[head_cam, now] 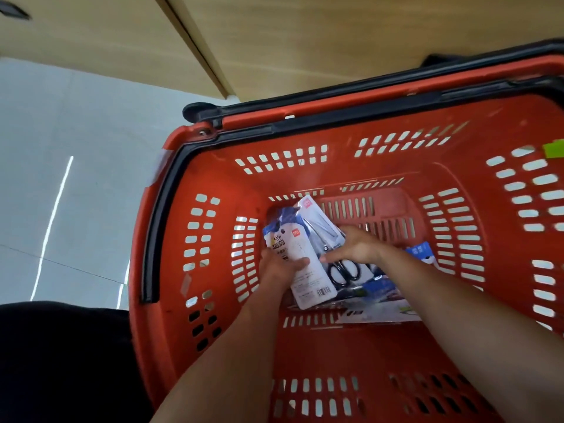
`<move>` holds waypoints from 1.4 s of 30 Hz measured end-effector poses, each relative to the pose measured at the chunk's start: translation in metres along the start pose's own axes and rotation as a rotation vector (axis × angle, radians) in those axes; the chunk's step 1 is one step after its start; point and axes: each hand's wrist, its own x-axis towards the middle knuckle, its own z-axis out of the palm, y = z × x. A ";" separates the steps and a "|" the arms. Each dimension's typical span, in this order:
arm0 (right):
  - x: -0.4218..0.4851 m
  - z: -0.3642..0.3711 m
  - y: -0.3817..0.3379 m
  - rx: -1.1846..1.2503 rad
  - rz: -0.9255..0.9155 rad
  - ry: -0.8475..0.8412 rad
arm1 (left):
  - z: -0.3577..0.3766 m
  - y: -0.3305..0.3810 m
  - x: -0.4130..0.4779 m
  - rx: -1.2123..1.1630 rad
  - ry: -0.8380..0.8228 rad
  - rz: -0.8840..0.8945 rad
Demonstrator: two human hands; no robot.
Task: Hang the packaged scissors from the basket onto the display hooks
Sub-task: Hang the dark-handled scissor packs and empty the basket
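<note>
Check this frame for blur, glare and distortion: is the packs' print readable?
Head view: wide-angle bending bows the red basket; motion blur smears the right edge; glare streaks the grey floor; on the white pack gripped by the left hand, the barcode and "clip" show, finer print unreadable.

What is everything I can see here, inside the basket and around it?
basket: one, red with black handles, fills most of the view
white pack: one, white with a barcode, in the basket
scissors pack: one, black-handled scissors, basket bottom
other packs: several, blue and white, count unclear, basket bottom
green tag: one, green, basket's right wall
floor: grey tiles, left
wooden panel: beige, top
dark clothing: black, lower left
left hand: one, grips the white pack
right hand: one, rests on the scissors pack
</note>
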 end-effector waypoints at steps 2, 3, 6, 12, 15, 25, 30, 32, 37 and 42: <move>-0.001 0.000 0.001 0.026 -0.001 0.031 | 0.002 0.000 0.002 -0.043 -0.026 0.003; -0.002 0.000 0.000 0.042 -0.003 0.048 | 0.002 0.001 0.000 -0.076 -0.046 0.012; -0.008 -0.003 -0.003 0.048 -0.005 0.072 | 0.003 0.004 -0.006 -0.126 -0.095 0.031; -0.023 -0.013 -0.020 -0.042 0.024 0.068 | -0.008 0.013 -0.032 -0.207 -0.152 0.170; -0.043 -0.017 -0.031 0.008 0.029 0.070 | -0.022 0.021 -0.050 -0.249 -0.197 0.270; -0.202 0.000 -0.083 0.563 -0.140 0.316 | -0.089 0.068 -0.175 -0.305 -0.324 0.542; -0.260 0.012 -0.105 0.723 -0.284 0.396 | -0.120 0.078 -0.237 -0.358 -0.272 0.667; -0.272 0.021 -0.107 0.765 -0.323 0.430 | -0.124 0.079 -0.254 -0.358 -0.274 0.692; -0.285 0.029 -0.107 0.773 -0.370 0.499 | -0.128 0.076 -0.278 -0.345 -0.289 0.722; -0.286 0.028 -0.109 0.791 -0.397 0.515 | -0.146 0.074 -0.284 -0.412 -0.283 0.690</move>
